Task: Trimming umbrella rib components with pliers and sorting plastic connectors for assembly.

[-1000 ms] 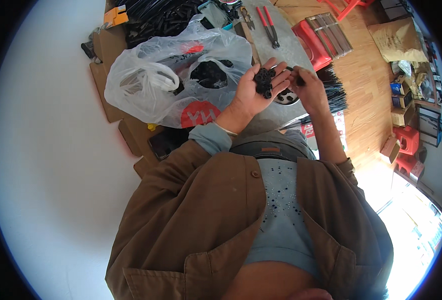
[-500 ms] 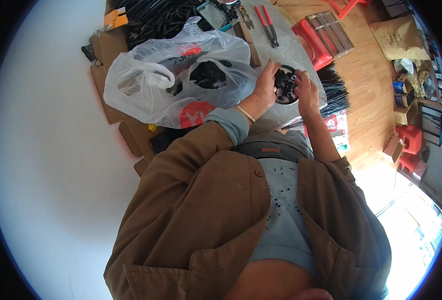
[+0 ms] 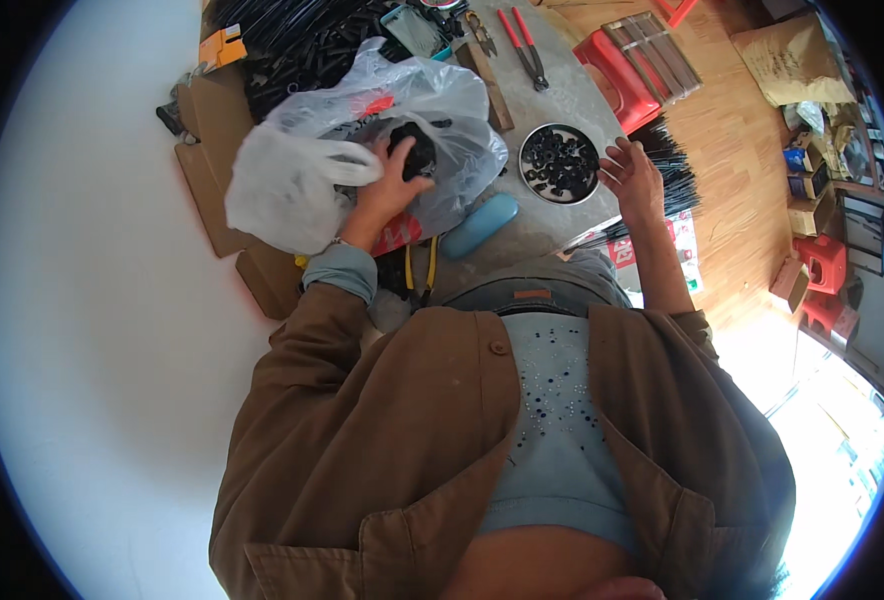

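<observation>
Black parts [image 3: 414, 150] sit inside the clear plastic bag [image 3: 292, 180] at the worktop's left edge, gripped by the left hand [image 3: 394, 182]. Right hand [image 3: 630, 176] hovers spread wide beside the round tin [image 3: 560, 163].

Grey worktop [image 3: 552, 215]: clear plastic bag [image 3: 362, 140] at left, round metal dish [image 3: 559, 163] of black parts at right, blue case [image 3: 477, 225] between, near edge. Red-handled pliers [image 3: 524, 45], wood block [image 3: 484, 72] farther back.
</observation>
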The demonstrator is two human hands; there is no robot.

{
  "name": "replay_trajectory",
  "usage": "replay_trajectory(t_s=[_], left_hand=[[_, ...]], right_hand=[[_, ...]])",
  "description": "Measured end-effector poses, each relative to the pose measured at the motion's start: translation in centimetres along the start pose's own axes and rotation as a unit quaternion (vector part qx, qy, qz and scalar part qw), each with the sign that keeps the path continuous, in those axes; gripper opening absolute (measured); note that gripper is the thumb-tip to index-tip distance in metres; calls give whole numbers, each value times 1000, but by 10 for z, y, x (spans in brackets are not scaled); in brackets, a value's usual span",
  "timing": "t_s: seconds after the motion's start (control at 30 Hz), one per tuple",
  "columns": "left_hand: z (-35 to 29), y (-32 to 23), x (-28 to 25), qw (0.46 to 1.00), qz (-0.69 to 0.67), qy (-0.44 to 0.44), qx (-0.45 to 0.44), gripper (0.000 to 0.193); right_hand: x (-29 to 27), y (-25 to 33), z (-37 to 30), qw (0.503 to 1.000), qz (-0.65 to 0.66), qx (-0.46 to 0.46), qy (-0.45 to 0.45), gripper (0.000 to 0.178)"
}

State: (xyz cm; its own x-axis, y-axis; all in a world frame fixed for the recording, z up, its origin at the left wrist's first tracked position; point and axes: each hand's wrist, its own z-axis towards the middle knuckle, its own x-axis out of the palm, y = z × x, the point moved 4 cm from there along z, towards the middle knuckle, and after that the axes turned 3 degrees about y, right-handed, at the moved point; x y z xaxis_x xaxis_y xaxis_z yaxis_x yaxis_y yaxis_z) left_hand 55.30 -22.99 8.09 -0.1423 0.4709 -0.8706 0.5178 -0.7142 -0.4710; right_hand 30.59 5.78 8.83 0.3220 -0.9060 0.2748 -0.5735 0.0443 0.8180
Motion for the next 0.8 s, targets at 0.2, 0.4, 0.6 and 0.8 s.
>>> replay_trajectory(t_s=[0.2,0.4,0.6,0.8], left_hand=[[12,-28,13,988,101,-59,102,39],[27,-34,11,987,148,-19,64,52],[24,-18,20,994,103,-23,23,50],[-2,-17,12,981,193,0,4,56]], right_hand=[[11,-1,-3,999,-32,-8,30,39],[7,-3,-4,998,-40,-21,34,35],[2,-4,-4,999,-42,-17,31,34],[-5,-5,-4,999,-46,-15,23,32]])
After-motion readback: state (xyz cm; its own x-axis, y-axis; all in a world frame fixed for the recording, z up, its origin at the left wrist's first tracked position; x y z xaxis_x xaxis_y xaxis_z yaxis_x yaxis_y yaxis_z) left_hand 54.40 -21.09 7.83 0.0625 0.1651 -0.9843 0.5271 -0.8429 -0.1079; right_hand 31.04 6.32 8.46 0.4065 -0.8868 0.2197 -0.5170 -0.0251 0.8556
